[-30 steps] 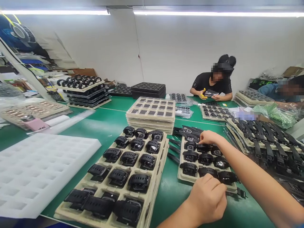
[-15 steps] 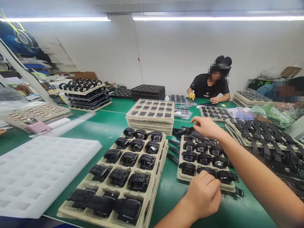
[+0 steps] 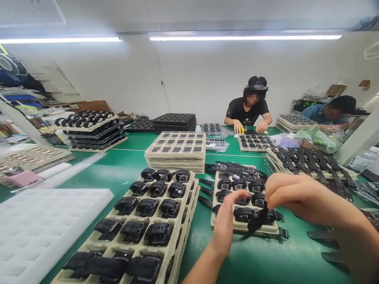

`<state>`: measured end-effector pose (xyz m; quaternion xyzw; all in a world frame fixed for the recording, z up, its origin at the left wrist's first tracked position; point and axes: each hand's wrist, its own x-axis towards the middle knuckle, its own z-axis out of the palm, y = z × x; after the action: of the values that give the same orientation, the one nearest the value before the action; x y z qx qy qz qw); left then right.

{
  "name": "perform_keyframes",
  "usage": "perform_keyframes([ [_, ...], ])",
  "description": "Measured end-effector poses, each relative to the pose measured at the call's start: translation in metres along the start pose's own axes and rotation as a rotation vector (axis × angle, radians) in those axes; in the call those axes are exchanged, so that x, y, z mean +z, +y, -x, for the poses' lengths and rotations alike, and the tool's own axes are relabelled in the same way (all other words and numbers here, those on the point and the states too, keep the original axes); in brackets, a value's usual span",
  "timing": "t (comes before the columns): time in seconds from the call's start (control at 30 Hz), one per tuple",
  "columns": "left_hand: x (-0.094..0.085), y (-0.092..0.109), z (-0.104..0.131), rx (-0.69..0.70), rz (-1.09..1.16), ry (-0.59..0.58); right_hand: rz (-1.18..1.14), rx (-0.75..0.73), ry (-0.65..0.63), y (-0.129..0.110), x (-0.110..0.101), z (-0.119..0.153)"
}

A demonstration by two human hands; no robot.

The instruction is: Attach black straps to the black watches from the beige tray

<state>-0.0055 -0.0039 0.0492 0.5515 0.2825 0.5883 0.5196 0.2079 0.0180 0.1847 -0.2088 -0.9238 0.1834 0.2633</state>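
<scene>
My right hand is raised over a small pulp tray of black smartwatches and grips a black watch that hangs from its fingers. My left hand is lifted beside it, fingers apart and reaching toward the watch, with the fingertips close to it; I cannot tell if they touch. The small tray holds several watches with loose straps piled at its far end. A larger stack of pulp trays with several strapped watches lies to the left.
A white foam tray lies at the near left. A stack of trays with square parts stands behind. Trays of straps lie on the right. Two other people work at the far side of the green table.
My right hand pulled back from the far end of the small tray with a watch in it. My left hand rose off the tray's near edge and opened. The camera tilted up.
</scene>
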Motion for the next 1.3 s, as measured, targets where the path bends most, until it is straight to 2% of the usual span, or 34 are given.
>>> perform_keyframes([
  [0.07, 0.014, 0.002, -0.001, -0.328, 0.31, -0.305, -0.126, 0.008, -0.071, 0.0, 0.007, 0.0],
  [0.1, 0.02, 0.0, 0.0, -0.446, 0.427, -0.396, -0.175, 0.019, -0.076, 0.002, 0.012, 0.0],
  [0.17, 0.028, -0.005, 0.005, -0.555, 0.577, -0.434, -0.226, 0.052, -0.042, 0.01, 0.021, 0.002],
  [0.2, 0.03, -0.007, 0.007, -0.558, 0.615, -0.389, -0.223, 0.089, 0.005, 0.014, 0.025, 0.005],
  [0.27, 0.029, -0.009, 0.006, -0.519, 0.62, -0.227, -0.193, 0.223, 0.181, 0.016, 0.035, 0.019],
  [0.33, 0.025, -0.006, 0.0, -0.476, 0.567, -0.035, -0.218, 0.375, 0.368, 0.009, 0.052, 0.04],
  [0.37, 0.023, -0.004, -0.005, -0.452, 0.542, 0.055, -0.292, 0.424, 0.419, 0.003, 0.065, 0.05],
  [0.4, 0.022, -0.002, -0.009, -0.429, 0.535, 0.128, -0.415, 0.437, 0.371, -0.005, 0.08, 0.059],
  [0.43, 0.021, 0.0, -0.013, -0.41, 0.545, 0.177, -0.605, 0.43, 0.238, -0.012, 0.098, 0.066],
  [0.47, 0.022, 0.001, -0.017, -0.395, 0.571, 0.203, -0.803, 0.471, 0.223, -0.019, 0.117, 0.07],
  [0.57, 0.027, 0.001, -0.018, -0.396, 0.663, 0.16, -0.929, 0.552, 0.249, -0.025, 0.171, 0.069],
  [0.63, 0.031, -0.001, -0.013, -0.43, 0.676, 0.095, -0.994, 0.613, 0.363, -0.017, 0.19, 0.066],
  [0.7, 0.032, -0.002, -0.007, -0.456, 0.603, 0.03, -1.085, 0.71, 0.642, -0.005, 0.193, 0.066],
  [0.77, 0.028, -0.002, -0.003, -0.462, 0.448, -0.046, -1.096, 0.789, 0.921, 0.008, 0.182, 0.068],
  [0.8, 0.025, -0.001, -0.003, -0.458, 0.353, -0.09, -1.051, 0.809, 0.986, 0.014, 0.173, 0.068],
  [0.87, 0.019, 0.001, -0.004, -0.439, 0.177, -0.159, -0.888, 0.796, 0.938, 0.024, 0.155, 0.064],
  [0.97, 0.01, 0.0, -0.008, -0.401, 0.009, -0.186, -0.657, 0.748, 0.722, 0.037, 0.133, 0.048],
  [1.07, 0.005, -0.006, -0.01, -0.399, -0.069, -0.205, -0.509, 0.76, 0.553, 0.045, 0.127, 0.034],
  [1.13, 0.003, -0.011, -0.008, -0.384, -0.12, -0.214, -0.495, 0.785, 0.518, 0.046, 0.13, 0.031],
  [1.2, 0.002, -0.015, -0.004, -0.275, -0.25, -0.206, -0.565, 0.798, 0.529, 0.045, 0.137, 0.032],
  [1.3, 0.004, -0.02, 0.001, 0.051, -0.569, -0.181, -0.716, 0.804, 0.56, 0.042, 0.146, 0.037],
])
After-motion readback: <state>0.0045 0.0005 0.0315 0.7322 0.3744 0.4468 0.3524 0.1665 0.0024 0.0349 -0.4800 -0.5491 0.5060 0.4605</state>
